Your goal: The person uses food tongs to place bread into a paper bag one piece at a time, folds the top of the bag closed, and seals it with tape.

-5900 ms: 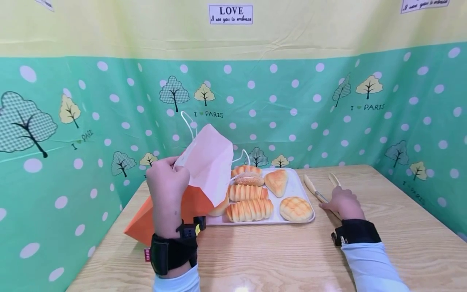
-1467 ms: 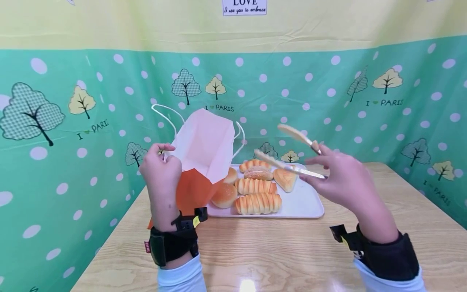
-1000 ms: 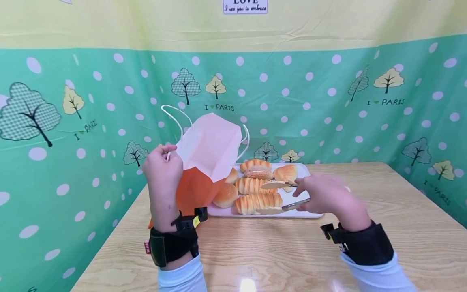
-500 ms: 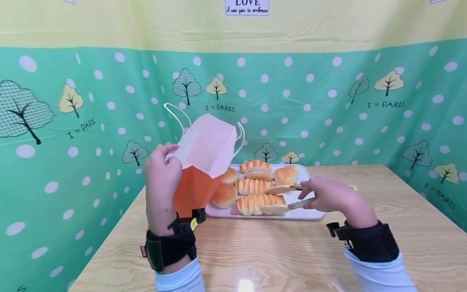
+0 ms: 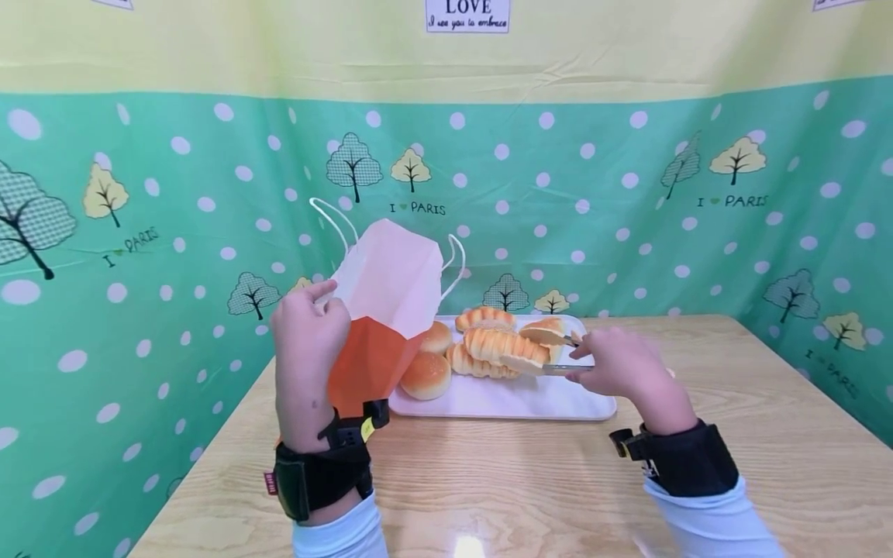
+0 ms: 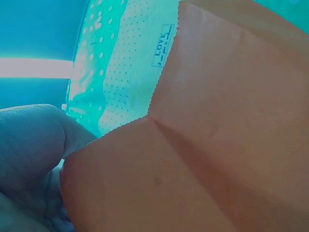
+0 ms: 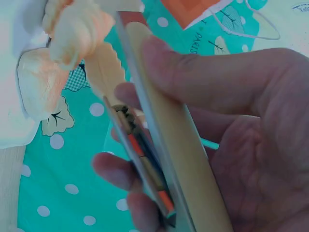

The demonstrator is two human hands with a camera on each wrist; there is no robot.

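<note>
So the left hand is pinching the rim of an orange paper bag, its pale mouth gaping upward. Right hand has a grip on wood-tipped tongs, with a ridged roll between the tips. I'd call this the lift: the roll overlaps a second ridged roll above the white tray, can't tell if they touch. Next move probably wants an even squeeze and a leftward carry over the round bun to that mouth, rim held wide.

Left wrist cam gives you the bag's toothed edge at the thumb, which the head view doesn't really show. Right wrist cam shows the thumb pressing one tong arm, also lost up top. Only the head view gets both handles whole, against the dotted curtain.
</note>
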